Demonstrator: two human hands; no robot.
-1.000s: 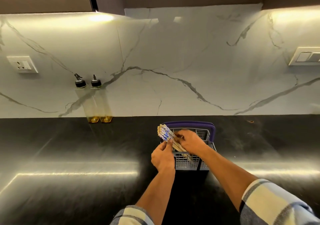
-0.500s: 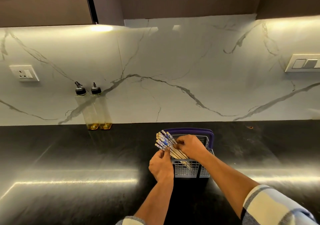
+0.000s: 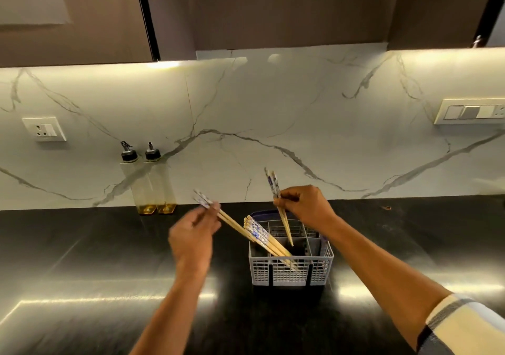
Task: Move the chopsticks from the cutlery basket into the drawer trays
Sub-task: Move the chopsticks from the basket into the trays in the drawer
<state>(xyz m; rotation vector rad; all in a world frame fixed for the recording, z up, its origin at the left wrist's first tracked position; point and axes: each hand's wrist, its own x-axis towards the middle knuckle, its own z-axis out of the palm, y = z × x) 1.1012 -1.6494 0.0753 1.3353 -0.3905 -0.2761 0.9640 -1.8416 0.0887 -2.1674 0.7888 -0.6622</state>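
You are in the middle of the pick-out step: chopsticks are coming out of the cutlery basket (image 3: 291, 270), and none has reached a drawer yet. No drawer or tray shows in this view, so where they go cannot be told from here.

Your left hand (image 3: 191, 238) pinches a pair of chopsticks (image 3: 229, 222) near their patterned tops, fingers curled round them; the wooden shafts run down and to the right of the grip, and whether their tips have cleared the basket rim cannot be told. Your right hand (image 3: 307, 204) pinches a second pair (image 3: 278, 204) about a third of the way down. Its blue-and-white ends stand up above the grip, and the tapered tips hang below it, just inside a rear compartment of the basket.

Between your two grips, a bundle of remaining chopsticks (image 3: 262, 238) leans left out of a front compartment, tops fanned toward your left hand's pair.

The next move, as it looks from here, calls for lifting your right-hand pair straight up until the tips clear the dividers, and drawing your left-hand pair away without brushing the leaning bundle. Then you need a free hand or a combined grip to open the drawer. Gathering both pairs into one hand seems the neat way. The basket stands on the dark countertop (image 3: 82, 259), light enough to tip if a tip snags the mesh.
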